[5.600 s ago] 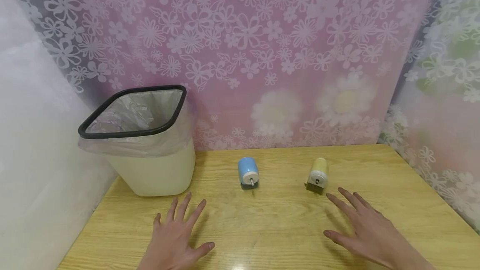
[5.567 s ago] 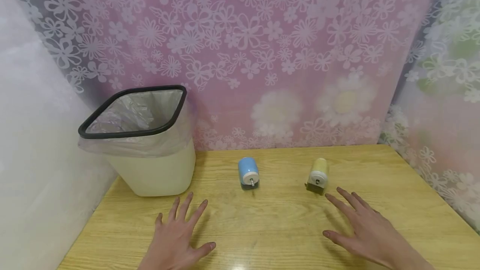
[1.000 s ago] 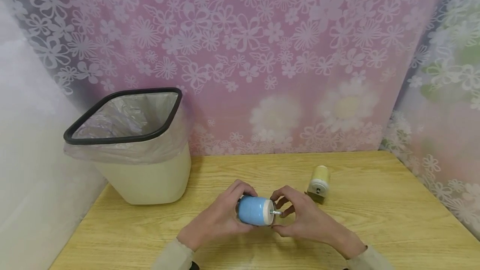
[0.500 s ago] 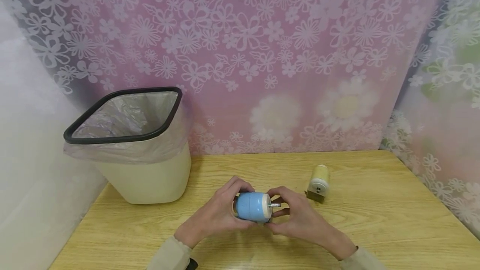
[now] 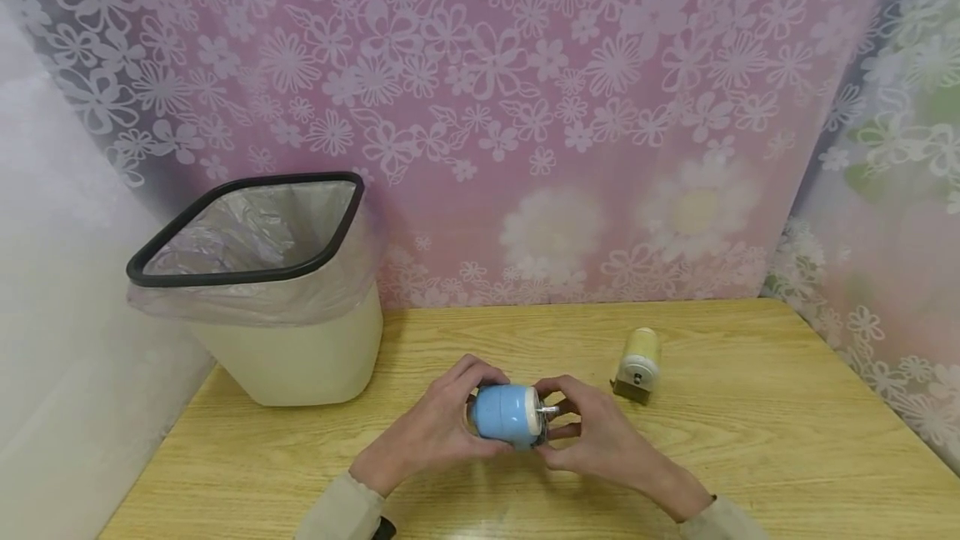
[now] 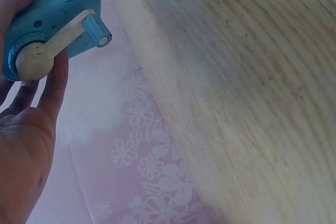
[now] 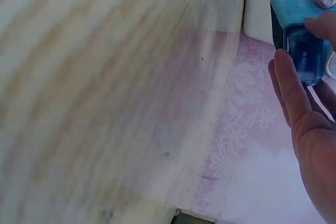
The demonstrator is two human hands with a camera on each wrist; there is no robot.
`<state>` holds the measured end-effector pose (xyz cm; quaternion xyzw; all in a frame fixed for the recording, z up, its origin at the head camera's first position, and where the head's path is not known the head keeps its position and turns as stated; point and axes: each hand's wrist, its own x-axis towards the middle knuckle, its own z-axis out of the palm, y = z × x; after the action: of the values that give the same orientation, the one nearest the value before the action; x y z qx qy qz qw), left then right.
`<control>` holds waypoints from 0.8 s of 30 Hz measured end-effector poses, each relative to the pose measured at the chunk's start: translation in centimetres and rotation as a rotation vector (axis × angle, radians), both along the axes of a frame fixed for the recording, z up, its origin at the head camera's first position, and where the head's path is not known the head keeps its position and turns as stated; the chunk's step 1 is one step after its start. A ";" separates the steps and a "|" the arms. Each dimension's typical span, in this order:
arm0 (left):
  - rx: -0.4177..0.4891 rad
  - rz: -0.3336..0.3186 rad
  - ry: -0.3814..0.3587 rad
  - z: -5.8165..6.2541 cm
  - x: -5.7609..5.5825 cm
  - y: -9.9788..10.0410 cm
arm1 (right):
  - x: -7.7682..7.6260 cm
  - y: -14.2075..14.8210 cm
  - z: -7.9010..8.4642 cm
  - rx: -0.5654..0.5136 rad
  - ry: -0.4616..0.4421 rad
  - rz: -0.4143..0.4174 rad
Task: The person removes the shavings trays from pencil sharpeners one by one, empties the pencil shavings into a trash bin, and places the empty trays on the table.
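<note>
A blue pencil sharpener [image 5: 504, 413] with a white front ring and a metal rod is held on its side above the table. My left hand [image 5: 442, 423] grips its rear, thumb below and fingers above. The left wrist view shows its crank handle [image 6: 65, 38] by the left palm. My right hand [image 5: 603, 432] holds the front end between thumb and curled fingers. In the right wrist view, those fingers lie at the see-through shavings drawer [image 7: 307, 56]. A second, yellow pencil sharpener [image 5: 642, 352] stands on the table, beyond the right hand.
A cream trash bin [image 5: 300, 365] with a black rim and a plastic liner stands at the left back of the wooden table [image 5: 750, 407]. Flowered curtains [image 5: 480, 107] hang behind the table and along its right side.
Earlier both hands were spread apart and the blue sharpener stood on the table; now both hold it nearer. Over the last second it shifted slightly left and the right fingers closed in on its front.
</note>
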<state>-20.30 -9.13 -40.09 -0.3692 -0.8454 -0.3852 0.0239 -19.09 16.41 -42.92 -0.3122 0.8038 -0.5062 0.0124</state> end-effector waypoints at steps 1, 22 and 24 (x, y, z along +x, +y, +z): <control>0.002 0.002 -0.003 0.0 0.0 0.0 | 0.1 0.0 0.0 -0.009 -0.019 -0.001; -0.012 0.015 -0.020 0.1 0.1 -0.5 | 0.8 0.4 -0.1 -0.065 -0.228 -0.051; -0.010 0.016 -0.022 0.1 0.0 -0.6 | 0.9 0.4 -0.1 -0.072 -0.226 -0.052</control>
<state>-20.26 -9.72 -40.03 -0.3585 -0.8505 -0.3846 0.0159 -18.15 16.84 -43.00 -0.2323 0.7864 -0.5670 0.0788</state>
